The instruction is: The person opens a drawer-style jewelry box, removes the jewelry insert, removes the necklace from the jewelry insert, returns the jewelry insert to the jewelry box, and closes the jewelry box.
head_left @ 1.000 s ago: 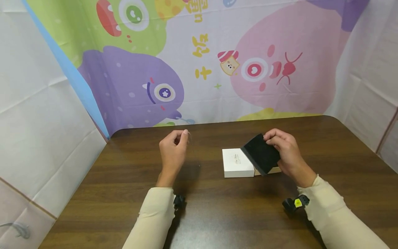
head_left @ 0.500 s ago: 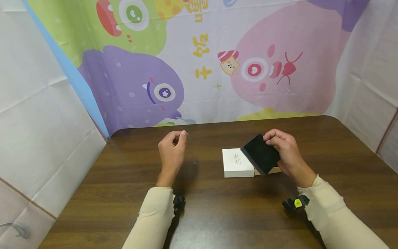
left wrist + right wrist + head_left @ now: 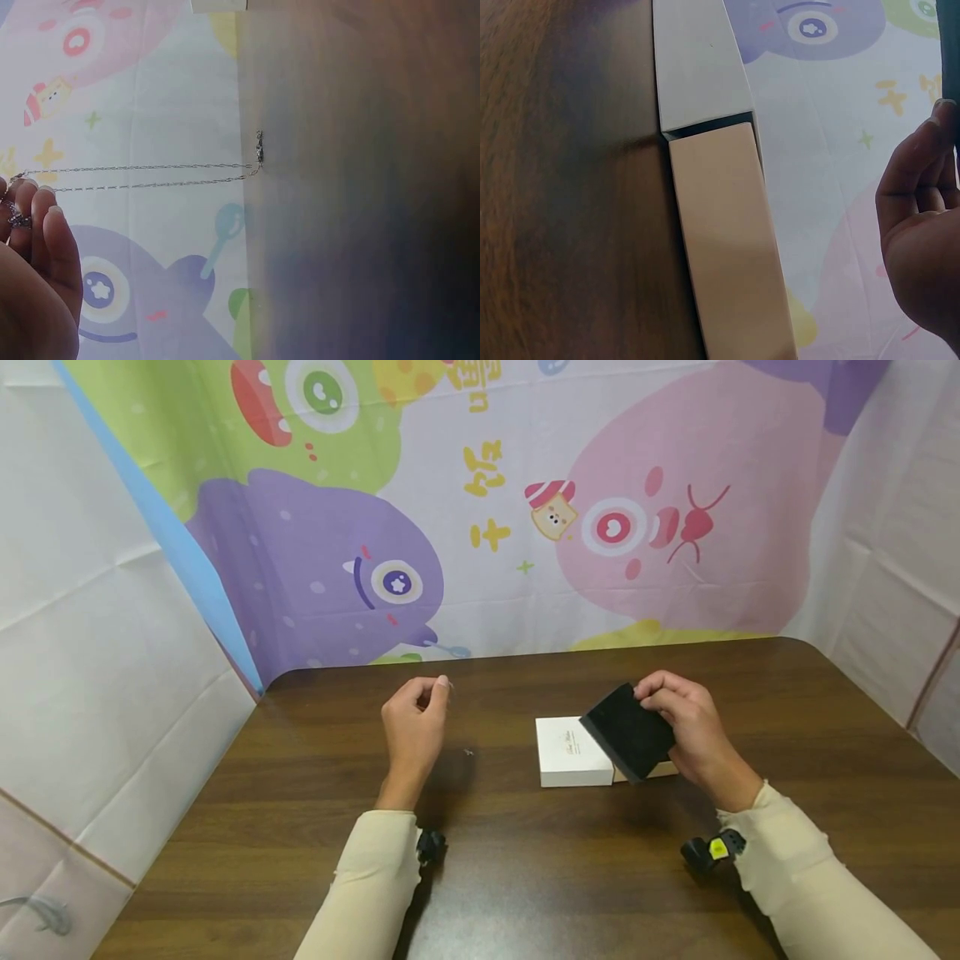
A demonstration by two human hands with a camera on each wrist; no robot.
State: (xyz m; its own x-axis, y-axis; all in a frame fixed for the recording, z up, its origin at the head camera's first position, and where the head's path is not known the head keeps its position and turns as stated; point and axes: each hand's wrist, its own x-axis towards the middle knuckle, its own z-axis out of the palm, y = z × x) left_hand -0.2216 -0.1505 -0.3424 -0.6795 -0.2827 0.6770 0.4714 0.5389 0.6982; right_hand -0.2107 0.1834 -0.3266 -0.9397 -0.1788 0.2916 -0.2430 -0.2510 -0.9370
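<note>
My left hand [image 3: 416, 727] is raised over the table, left of the middle, and pinches a thin silver necklace [image 3: 150, 167]. Its chain hangs down in two strands to a small pendant [image 3: 260, 146], while more chain is bunched in the fingers. In the head view the chain is barely visible. Thumb and fingers of my right hand [image 3: 693, 727] grip a flat black square pad [image 3: 630, 732] by its upper corner, tilted. Behind and below that pad lies a white box [image 3: 573, 752] with small lettering. A tan inner tray [image 3: 727, 240] sticks out of the box's right end, partly hidden by the pad in the head view.
The dark wooden table [image 3: 510, 877] reaches back to a hanging cartoon-printed cloth [image 3: 510, 610]. Pale panels [image 3: 112, 568] flank it on both sides. Black wrist cameras sit at both sleeves.
My left hand has shifted slightly left, and the hanging pendant has swung a little left with it. The right hand and the black pad have stayed nearly still.
</note>
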